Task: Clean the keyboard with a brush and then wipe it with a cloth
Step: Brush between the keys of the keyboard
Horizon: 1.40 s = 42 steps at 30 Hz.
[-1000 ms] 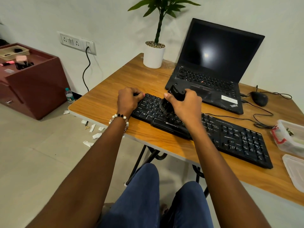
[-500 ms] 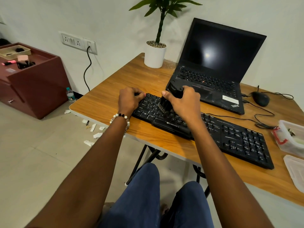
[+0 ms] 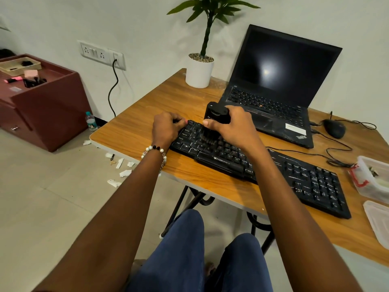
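Observation:
A long black keyboard lies slantwise across the wooden table. My right hand grips a chunky black brush held upright, its bristles down on the keys near the keyboard's left end. My left hand holds the keyboard's far left corner, fingers curled over its edge. No cloth shows in view.
An open black laptop stands just behind the keyboard, a white potted plant at its left. A black mouse with cable lies at the right, beside a clear plastic box and its lid. Paper scraps litter the floor.
My right hand has swept the brush leftward along the keys toward the keyboard's left end. My left hand has stayed on the corner.

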Available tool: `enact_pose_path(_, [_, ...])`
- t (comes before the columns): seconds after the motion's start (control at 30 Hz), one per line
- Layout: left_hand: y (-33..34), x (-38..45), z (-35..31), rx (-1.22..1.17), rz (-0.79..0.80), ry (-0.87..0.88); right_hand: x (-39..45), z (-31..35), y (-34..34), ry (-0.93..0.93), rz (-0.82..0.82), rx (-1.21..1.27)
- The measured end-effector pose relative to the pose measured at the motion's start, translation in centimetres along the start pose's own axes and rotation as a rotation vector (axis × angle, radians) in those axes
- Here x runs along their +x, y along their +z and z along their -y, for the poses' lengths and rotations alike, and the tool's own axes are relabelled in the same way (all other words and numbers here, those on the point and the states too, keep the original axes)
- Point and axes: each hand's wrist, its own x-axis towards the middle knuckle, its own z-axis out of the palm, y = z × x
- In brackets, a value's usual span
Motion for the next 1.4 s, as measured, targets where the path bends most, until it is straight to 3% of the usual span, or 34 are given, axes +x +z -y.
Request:
enact_pose_path(0.17, [0.0,0.1,0.1,0.009,0.006,0.019,-0.5,-0.1,1.5,0.025,0.059,0.057])
enact_pose_path(0.27, [0.0,0.0,0.1,0.012,0.009,0.016,-0.5,-0.5,1.3,0.114,0.099,0.316])
enact_pose_path(0.43, [0.0,0.1,0.1,0.028,0.003,0.013,-0.6,-0.5,1.9,0.011,-0.071,0.117])
enact_pose_path(0.57, [-0.1,0.2,0.0,0.038,0.006,0.018,-0.7,0.0,1.7,0.025,0.055,0.066])
enact_pose_path(0.67, [-0.1,0.1,0.0,0.029,0.007,0.024,-0.6,0.3,0.7,0.085,0.156,0.27])
enact_pose_path(0.83, [0.0,0.1,0.0,0.033,0.003,0.006,-0.4,0.4,1.4,0.019,-0.04,0.123])
enact_pose_path(0.93, [-0.1,0.0,-0.1,0.036,0.003,0.025,-0.6,0.5,2.4,0.019,0.025,0.098])
enact_pose_path(1.03, [-0.1,-0.1,-0.2,0.053,0.004,0.042,-0.4,0.8,2.2,0.066,0.117,0.258])
enact_pose_path(1.23, [-0.1,-0.1,0.0,0.02,-0.002,0.044,0.6,0.7,3.0,0.042,-0.076,0.148])
enact_pose_path(1.4, [-0.3,-0.1,-0.2,0.026,0.004,0.064,0.7,0.8,3.2,0.076,0.059,0.107])
